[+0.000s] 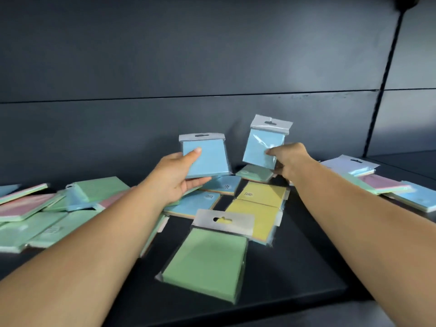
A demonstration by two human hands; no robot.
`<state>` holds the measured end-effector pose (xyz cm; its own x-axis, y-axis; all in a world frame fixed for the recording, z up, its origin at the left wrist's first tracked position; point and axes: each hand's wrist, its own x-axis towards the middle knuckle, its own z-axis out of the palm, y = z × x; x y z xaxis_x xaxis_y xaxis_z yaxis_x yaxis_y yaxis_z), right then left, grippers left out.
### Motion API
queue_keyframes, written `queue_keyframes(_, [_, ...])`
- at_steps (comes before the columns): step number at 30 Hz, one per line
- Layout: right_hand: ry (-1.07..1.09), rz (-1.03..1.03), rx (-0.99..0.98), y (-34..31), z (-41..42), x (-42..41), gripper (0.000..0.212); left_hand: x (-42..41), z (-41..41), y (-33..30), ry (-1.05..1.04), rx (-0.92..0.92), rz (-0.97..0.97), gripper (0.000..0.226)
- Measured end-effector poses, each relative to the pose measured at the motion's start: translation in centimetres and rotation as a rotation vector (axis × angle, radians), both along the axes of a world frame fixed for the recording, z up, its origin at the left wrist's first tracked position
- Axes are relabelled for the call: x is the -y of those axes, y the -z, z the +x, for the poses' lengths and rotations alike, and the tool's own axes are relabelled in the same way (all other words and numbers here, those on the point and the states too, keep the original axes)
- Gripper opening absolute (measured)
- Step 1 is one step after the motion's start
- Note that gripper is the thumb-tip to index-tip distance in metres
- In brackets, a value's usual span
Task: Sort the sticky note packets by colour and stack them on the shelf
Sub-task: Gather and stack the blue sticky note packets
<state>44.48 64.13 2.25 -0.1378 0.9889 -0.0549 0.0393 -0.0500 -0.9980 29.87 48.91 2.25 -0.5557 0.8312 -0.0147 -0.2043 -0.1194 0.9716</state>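
Each thumb presses a pale blue square sticky-note packet [207, 156] [264, 147] with a white header; green [207, 260] and yellow square packets [262, 194] lie below the fingers on the matte black shelf [295, 267].

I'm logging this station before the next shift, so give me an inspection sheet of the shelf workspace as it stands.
Surface: dark shelf, flat, no sorted stacks visible.
Job's things: blue packet in left hand, second blue packet in right hand, both lifted; green packet lying nearest; yellow packets behind it; mixed pile at left; another mixed pile at right.
Clutter: nothing seen.
Grips: left hand holds its packet; right hand pinches its packet.
Cables: nothing seen.
Surroundings: dark back panel; black upright strip at right.
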Motion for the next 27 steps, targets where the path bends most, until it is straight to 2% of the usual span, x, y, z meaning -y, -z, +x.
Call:
queue_keyframes(4, [-0.041, 0.054, -0.192, -1.3, 1.6, 3.8, 0.020, 0.4, 1.2, -1.0, 0.041, -0.003, 0.100, 0.006])
queue_keyframes(8, [0.013, 0.172, -0.329, -2.3, 3.6, 9.7, 0.020, 2.9, 1.8, -3.3, 0.098, -0.060, 0.147, 0.013])
queue_keyframes(13, [-0.030, 0.169, -0.512, -1.1, 5.4, 18.7, 0.017, 10.7, 2.9, -3.1, 0.120, -0.146, 0.260, 0.016])
queue_keyframes(17, [-0.075, 0.185, -0.605, 1.1, 6.4, 25.2, 0.018, 17.7, 3.0, -0.2, -0.016, -0.167, 0.282, 0.014])
queue_keyframes(27, [-0.267, 0.053, -0.593, 5.9, 5.8, 39.4, 0.020, 34.4, 4.1, 4.8, -0.227, -0.107, 0.205, 0.012])
